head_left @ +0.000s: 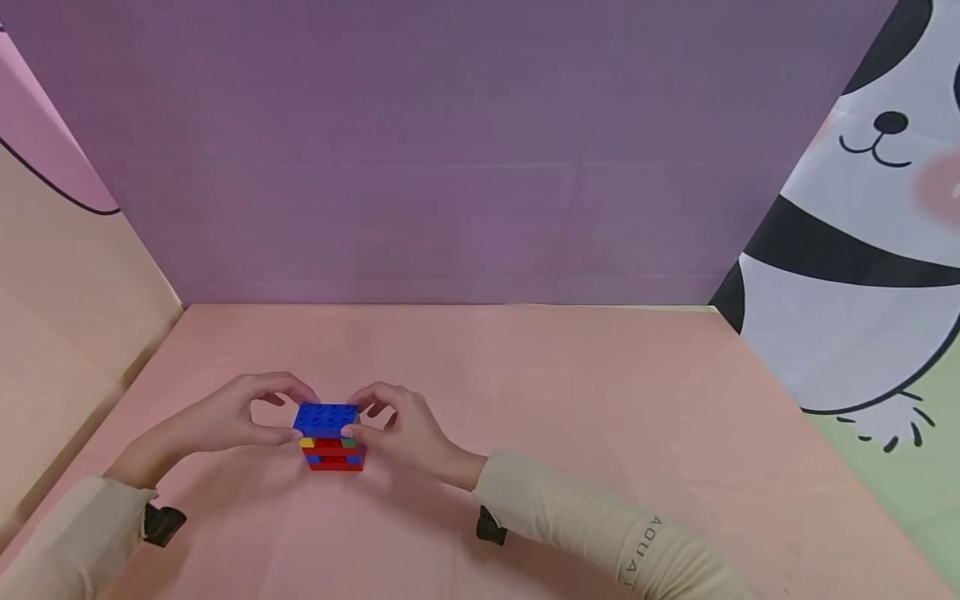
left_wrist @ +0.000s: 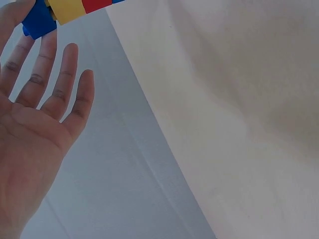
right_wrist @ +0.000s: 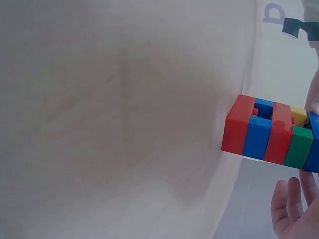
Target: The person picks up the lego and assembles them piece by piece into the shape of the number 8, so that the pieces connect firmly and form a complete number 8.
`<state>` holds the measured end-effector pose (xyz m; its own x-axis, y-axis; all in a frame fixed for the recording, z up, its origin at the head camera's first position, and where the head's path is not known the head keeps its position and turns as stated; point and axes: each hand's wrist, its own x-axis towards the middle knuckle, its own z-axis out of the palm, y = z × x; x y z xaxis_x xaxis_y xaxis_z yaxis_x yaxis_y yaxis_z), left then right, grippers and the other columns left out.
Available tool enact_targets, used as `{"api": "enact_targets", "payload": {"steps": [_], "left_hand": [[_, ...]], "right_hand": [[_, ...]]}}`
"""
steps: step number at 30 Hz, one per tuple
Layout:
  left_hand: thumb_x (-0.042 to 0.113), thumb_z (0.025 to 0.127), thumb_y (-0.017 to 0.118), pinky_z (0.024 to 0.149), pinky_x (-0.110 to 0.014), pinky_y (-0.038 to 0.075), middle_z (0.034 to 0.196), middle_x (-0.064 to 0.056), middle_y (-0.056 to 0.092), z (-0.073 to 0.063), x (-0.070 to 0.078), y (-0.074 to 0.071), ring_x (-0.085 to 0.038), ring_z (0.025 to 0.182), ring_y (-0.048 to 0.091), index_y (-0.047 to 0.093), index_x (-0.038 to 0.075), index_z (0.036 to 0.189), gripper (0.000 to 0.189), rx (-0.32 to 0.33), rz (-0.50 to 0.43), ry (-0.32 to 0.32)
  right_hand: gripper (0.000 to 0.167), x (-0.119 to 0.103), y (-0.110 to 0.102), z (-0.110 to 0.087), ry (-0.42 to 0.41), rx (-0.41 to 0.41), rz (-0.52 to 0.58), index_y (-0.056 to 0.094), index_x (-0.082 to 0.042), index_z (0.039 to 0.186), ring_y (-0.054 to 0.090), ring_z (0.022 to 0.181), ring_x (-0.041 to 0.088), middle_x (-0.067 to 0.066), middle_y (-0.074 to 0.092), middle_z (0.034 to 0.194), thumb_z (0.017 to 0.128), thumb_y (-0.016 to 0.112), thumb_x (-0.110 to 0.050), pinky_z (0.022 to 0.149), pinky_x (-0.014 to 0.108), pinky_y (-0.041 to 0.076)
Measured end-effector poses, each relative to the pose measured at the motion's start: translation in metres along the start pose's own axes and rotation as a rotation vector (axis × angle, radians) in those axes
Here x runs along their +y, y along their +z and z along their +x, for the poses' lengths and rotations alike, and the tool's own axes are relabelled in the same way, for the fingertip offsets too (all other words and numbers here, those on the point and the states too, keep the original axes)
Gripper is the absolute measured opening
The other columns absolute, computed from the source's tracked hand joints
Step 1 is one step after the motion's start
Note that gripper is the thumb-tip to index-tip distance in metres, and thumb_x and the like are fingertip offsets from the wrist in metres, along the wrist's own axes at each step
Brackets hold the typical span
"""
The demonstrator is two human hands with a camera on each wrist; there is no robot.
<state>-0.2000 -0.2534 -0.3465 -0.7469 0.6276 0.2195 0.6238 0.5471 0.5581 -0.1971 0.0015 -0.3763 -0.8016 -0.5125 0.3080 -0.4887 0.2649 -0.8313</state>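
Note:
A stack of toy building bricks stands on the pink surface, topped by a blue studded brick (head_left: pixel 327 419). Pinching the left end of that top brick is my left hand (head_left: pixel 223 417), thumb in front and fingers behind. My right hand (head_left: pixel 412 433) pinches its right end in the same way. Beneath it, the right wrist view shows a green brick (right_wrist: pixel 298 147) beside a yellow brick (right_wrist: pixel 298 115), then a red brick (right_wrist: pixel 279 137), blue bricks (right_wrist: pixel 257 137) with a gap between them, and a red base brick (right_wrist: pixel 236 127).
The pink tabletop (head_left: pixel 570 417) meets a purple backdrop (head_left: pixel 450 167) at the back. A panel with a panda drawing (head_left: pixel 855 317) rises on the right, and a beige side panel (head_left: pixel 67 317) on the left. Dark wrist bands (head_left: pixel 163 525) show below both sleeves.

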Motion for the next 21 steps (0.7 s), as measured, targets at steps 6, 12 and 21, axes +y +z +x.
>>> {"api": "enact_targets", "payload": {"steps": [6, 12, 21], "left_hand": [[0.022, 0.076, 0.073, 0.081, -0.035, 0.048, 0.102, 0.016, 0.061, -0.0005, -0.0003, 0.0003, -0.002, 0.097, 0.055, 0.058, 0.028, 0.108, 0.035, -0.005, -0.009, -0.014], [0.022, 0.078, 0.072, 0.082, -0.037, 0.048, 0.102, 0.015, 0.062, -0.0007, -0.0005, -0.0003, -0.003, 0.098, 0.055, 0.058, 0.027, 0.108, 0.034, -0.009, -0.018, -0.020], [0.022, 0.078, 0.072, 0.082, -0.035, 0.048, 0.102, 0.013, 0.062, -0.0001, -0.0021, -0.0003, -0.003, 0.098, 0.055, 0.058, 0.026, 0.107, 0.033, -0.011, -0.032, -0.012]], "right_hand": [[0.028, -0.0026, -0.0005, -0.0012, 0.017, -0.004, 0.015, 0.062, -0.014, 0.107, 0.057, 0.096, 0.026, 0.001, 0.066, 0.104, 0.081, 0.069, -0.021, 0.066, 0.019, 0.048], [0.028, -0.0011, -0.0006, -0.0006, 0.039, -0.013, 0.026, 0.062, -0.015, 0.107, 0.056, 0.097, 0.027, 0.001, 0.066, 0.105, 0.081, 0.069, -0.021, 0.065, 0.018, 0.048], [0.027, -0.0014, -0.0006, -0.0009, 0.045, -0.011, 0.023, 0.062, -0.016, 0.105, 0.056, 0.096, 0.028, 0.001, 0.066, 0.103, 0.080, 0.069, -0.024, 0.064, 0.019, 0.048]]}}
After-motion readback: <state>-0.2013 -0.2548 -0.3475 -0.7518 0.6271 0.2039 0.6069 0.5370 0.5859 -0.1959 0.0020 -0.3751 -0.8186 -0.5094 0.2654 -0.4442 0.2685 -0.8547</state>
